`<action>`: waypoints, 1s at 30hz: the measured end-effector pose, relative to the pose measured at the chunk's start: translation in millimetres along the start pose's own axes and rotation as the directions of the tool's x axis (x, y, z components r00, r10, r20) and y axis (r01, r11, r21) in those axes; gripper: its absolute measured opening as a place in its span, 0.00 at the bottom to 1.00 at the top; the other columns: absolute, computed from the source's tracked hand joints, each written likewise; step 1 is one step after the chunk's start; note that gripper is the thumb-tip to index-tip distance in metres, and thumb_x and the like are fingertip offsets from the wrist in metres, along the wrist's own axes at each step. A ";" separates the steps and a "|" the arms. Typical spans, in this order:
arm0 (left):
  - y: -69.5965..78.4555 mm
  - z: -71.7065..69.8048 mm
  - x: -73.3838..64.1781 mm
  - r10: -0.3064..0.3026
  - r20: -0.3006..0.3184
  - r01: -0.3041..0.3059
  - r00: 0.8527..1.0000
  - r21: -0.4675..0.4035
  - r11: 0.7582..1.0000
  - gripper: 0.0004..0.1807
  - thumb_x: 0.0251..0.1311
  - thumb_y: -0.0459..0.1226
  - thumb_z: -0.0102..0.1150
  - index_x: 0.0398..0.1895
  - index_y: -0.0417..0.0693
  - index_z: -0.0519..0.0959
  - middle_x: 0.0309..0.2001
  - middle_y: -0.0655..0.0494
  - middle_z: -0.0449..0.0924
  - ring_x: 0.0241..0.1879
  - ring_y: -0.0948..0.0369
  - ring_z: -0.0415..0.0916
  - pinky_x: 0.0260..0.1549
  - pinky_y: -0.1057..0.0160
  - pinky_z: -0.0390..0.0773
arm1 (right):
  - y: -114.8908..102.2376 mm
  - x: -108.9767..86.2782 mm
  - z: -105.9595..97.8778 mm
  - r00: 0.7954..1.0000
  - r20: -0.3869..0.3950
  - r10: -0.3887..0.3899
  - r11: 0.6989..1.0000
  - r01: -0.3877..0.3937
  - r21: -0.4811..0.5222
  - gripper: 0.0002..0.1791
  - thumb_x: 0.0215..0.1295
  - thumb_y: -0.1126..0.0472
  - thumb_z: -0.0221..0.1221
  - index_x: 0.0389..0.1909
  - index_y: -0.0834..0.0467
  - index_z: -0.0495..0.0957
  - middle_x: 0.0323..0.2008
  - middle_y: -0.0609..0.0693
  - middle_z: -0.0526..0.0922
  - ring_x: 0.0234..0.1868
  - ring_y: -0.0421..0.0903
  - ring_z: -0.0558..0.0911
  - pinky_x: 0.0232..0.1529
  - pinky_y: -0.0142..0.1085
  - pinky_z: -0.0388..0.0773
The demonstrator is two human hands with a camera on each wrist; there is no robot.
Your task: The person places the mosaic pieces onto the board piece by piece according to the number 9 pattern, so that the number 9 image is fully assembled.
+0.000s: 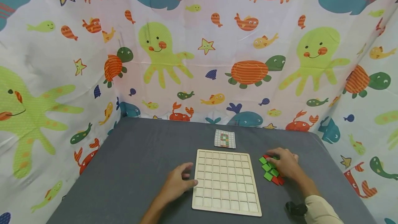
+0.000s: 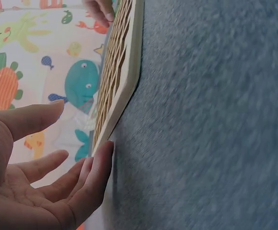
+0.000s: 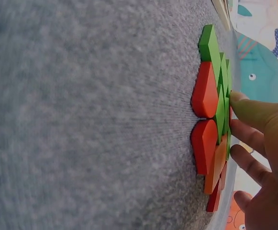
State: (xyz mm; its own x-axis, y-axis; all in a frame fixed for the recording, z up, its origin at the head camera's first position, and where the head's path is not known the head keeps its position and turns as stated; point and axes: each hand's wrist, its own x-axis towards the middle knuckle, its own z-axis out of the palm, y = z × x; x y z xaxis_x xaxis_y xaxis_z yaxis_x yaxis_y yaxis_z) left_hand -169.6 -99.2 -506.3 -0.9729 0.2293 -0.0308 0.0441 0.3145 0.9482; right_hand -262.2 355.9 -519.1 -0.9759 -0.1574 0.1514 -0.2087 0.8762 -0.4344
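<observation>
A pale wooden board (image 1: 227,182) divided into square cells lies flat on the table, its cells bare. Beside its left edge is my left hand (image 1: 175,184), fingers loosely bent and thumb apart; in the left wrist view the fingertips are right at the board's edge (image 2: 124,91). My right hand (image 1: 284,163) reaches over a loose cluster of square tiles right of the board, including green tiles (image 1: 268,176) and red tiles (image 1: 275,180). In the right wrist view its thumb and fingertips (image 3: 239,96) come down at the far tiles, beyond an orange tile (image 3: 215,165).
Behind the board lies a small white card (image 1: 225,139) with a grid and a coloured-square pattern. The grey table (image 1: 140,155) is bordered by a curtain (image 1: 199,106) printed with sea animals. A small black object (image 1: 295,209) sits at the right sleeve (image 1: 320,210).
</observation>
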 end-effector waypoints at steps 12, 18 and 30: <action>-8.1 10.6 3.8 -0.035 0.011 0.035 0.999 -0.044 0.998 0.37 0.60 0.34 0.75 0.73 0.36 0.73 0.68 0.33 0.75 0.59 0.42 0.79 0.35 0.57 0.90 | 3.2 0.0 4.2 1.000 -0.023 0.004 1.000 -0.004 0.008 0.16 0.71 0.58 0.68 0.55 0.58 0.88 0.55 0.61 0.87 0.56 0.63 0.78 0.41 0.51 0.57; -8.4 12.2 4.5 -0.030 0.009 0.030 1.000 -0.045 0.999 0.37 0.59 0.33 0.75 0.72 0.37 0.74 0.68 0.35 0.75 0.58 0.43 0.80 0.33 0.57 0.90 | 1.3 -0.2 3.3 1.000 -0.020 0.017 1.000 -0.017 0.013 0.18 0.70 0.58 0.68 0.58 0.58 0.87 0.56 0.62 0.86 0.56 0.62 0.77 0.41 0.50 0.57; -8.6 14.8 6.4 -0.046 -0.025 0.044 0.999 -0.061 0.997 0.38 0.53 0.25 0.75 0.71 0.39 0.76 0.65 0.37 0.77 0.53 0.47 0.81 0.27 0.57 0.89 | 2.0 0.4 4.4 0.999 -0.041 0.014 1.000 -0.014 -0.006 0.22 0.69 0.58 0.70 0.61 0.59 0.84 0.49 0.59 0.89 0.52 0.61 0.79 0.40 0.50 0.57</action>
State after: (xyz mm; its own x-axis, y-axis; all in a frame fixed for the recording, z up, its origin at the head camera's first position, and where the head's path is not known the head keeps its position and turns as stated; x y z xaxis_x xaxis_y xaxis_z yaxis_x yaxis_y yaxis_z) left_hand -172.9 -86.8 -519.3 -0.9793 0.1914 -0.0660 -0.0128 0.2670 0.9636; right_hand -263.2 355.6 -523.8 -0.9753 -0.1261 0.1814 -0.1941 0.8810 -0.4315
